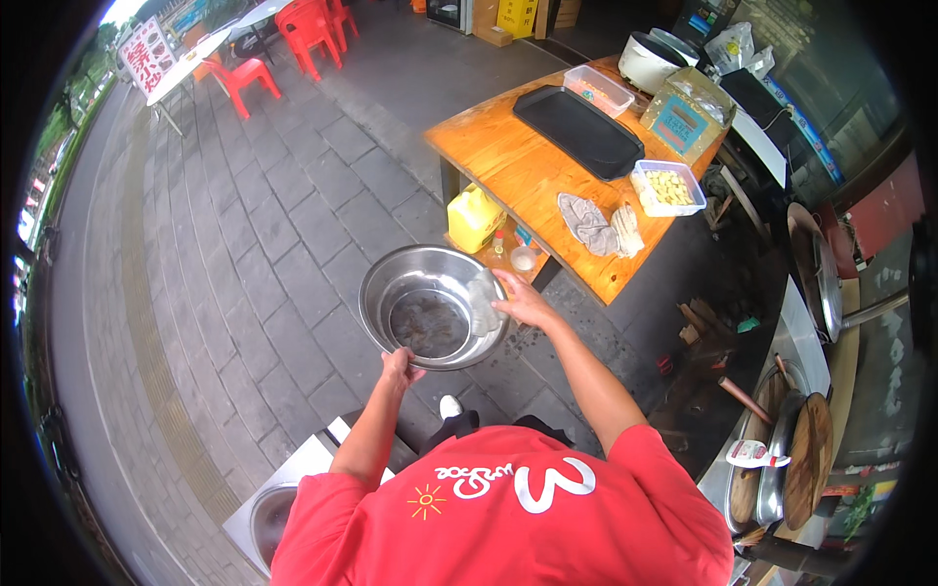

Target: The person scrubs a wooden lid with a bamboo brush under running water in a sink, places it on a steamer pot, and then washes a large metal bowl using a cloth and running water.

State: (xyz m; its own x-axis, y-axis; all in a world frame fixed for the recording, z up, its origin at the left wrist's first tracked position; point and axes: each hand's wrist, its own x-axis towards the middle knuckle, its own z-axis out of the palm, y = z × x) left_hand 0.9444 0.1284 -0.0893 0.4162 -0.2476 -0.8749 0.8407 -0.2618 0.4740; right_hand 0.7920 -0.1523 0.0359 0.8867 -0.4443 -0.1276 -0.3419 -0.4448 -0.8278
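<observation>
A round stainless steel basin (377, 300) is held out before me, above the paved ground; its flat bottom looks wet or dark. My left hand (401, 368) grips the near rim of the basin, thumb on top. At the right side, my right hand (522, 299) is at the rim, with its fingers around a greyish-white cloth (484, 304) that lies against the inner wall. Part of the cloth is hidden by the fingers. Both forearms reach forward from the red shirt.
A wooden table (506, 161) ahead right bears a black tray (579, 132), crumpled cloths (588, 223) and a plastic box of pale pieces (667, 187). Beneath stands a yellow jug (475, 218). Wooden lids (808, 461) are at right, a metal sink (271, 520) at lower left.
</observation>
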